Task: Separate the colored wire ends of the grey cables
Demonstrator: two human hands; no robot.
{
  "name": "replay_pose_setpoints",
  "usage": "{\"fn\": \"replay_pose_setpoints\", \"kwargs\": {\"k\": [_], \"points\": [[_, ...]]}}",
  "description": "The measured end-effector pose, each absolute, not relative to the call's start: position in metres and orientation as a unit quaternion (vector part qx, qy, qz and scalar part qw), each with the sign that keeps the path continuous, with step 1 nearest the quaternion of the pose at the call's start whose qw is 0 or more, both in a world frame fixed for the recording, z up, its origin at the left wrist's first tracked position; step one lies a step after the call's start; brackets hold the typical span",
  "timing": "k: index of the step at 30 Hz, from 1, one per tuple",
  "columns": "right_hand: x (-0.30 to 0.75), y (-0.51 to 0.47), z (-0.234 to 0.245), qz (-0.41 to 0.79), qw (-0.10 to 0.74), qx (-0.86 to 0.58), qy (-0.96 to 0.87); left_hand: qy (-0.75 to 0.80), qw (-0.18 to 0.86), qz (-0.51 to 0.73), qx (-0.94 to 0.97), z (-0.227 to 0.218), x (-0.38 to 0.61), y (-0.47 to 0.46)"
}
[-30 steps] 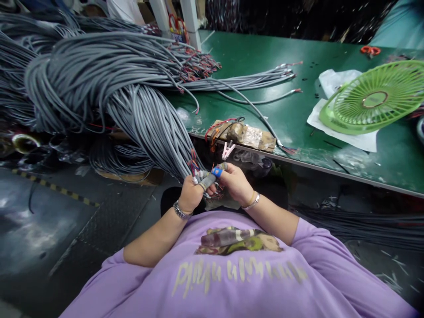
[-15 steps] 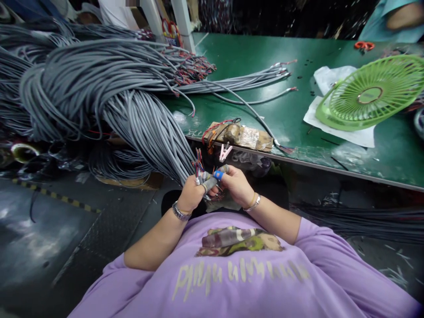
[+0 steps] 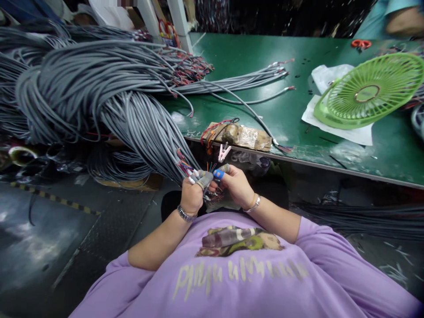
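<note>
Head view: along the green worktop (image 3: 298,141) lay a green fan (image 3: 372,90) on white paper (image 3: 362,135), orange-handled scissors (image 3: 361,43) farther back, and a wooden board (image 3: 251,137) at the near edge. A pink clip (image 3: 224,153) sat by that board, just beyond the hands, and a thick bundle of grey cables (image 3: 152,132) sloped down beside the left hand (image 3: 192,193). That hand's fingers grasped several cable ends (image 3: 191,179), low in front of the worktop. These had white bands and thin red, blue and dark wires fanning out. The right hand (image 3: 237,184) had its fingers drawn close beside thin coloured wires (image 3: 211,167); whether they gripped any, I could not tell. I counted one fan, one board and one clip; the cables were too many to count.
</note>
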State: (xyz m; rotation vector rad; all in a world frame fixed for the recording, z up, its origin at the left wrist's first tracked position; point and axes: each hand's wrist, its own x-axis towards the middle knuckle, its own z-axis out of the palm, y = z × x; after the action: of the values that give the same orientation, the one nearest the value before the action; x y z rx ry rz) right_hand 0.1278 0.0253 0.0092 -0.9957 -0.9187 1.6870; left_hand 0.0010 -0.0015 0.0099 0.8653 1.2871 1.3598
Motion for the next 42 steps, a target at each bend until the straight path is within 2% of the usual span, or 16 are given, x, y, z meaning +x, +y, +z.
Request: {"fn": "replay_pose_setpoints", "kwargs": {"k": [9,20,24,30,34,42], "points": [[0.135,0.021,0.009,0.629,0.494,-0.391,-0.455,0.542,0.499,0.567,0.369,0.004,0.002,-0.001],[0.142,0.018,0.003,0.591,0.464,-0.402,-0.523,0.552,0.481,0.563,0.383,0.005,0.002,-0.003],[0.152,0.022,0.000,0.635,0.446,-0.358,-0.520,0.535,0.478,0.572,0.397,0.010,-0.001,-0.006],[0.157,0.057,-0.009,0.750,0.441,-0.367,-0.328,0.502,0.521,0.560,0.403,0.017,-0.004,-0.004],[0.144,0.080,-0.008,0.789,0.409,-0.339,-0.309,0.487,0.565,0.527,0.408,0.024,-0.004,0.002],[0.131,0.082,0.001,0.815,0.456,-0.281,-0.222,0.475,0.591,0.503,0.415,0.028,0.003,0.015]]}}
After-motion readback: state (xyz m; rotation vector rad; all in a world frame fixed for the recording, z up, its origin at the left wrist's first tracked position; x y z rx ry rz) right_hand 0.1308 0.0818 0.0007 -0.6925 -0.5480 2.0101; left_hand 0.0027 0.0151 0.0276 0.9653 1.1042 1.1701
